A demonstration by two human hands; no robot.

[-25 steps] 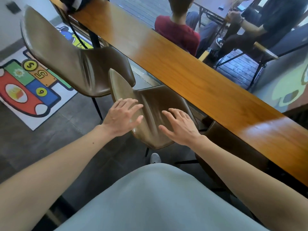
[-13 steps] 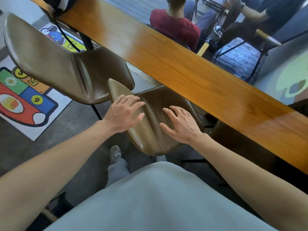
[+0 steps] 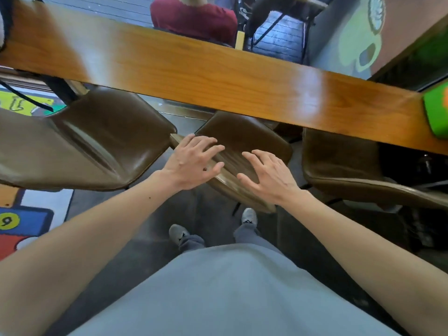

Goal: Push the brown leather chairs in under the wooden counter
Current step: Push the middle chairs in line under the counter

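Note:
Three brown leather chairs stand along the long wooden counter. The middle chair has its seat partly under the counter edge. My left hand lies on the top edge of its backrest with the fingers spread flat. My right hand presses the same backrest a little further right, fingers straight and spread. The left chair stands further out from the counter, its seat almost wholly in the open. The right chair is tucked deeper, with its seat front hidden under the counter.
A colourful play mat covers the floor at left. A green object sits on the counter's right end. A person in a red shirt sits beyond the counter. My feet stand on dark floor behind the middle chair.
The view has swung to face the counter squarely and I have stepped closer. The middle chair has slid further under the counter, with both hands staying flat on its backrest.

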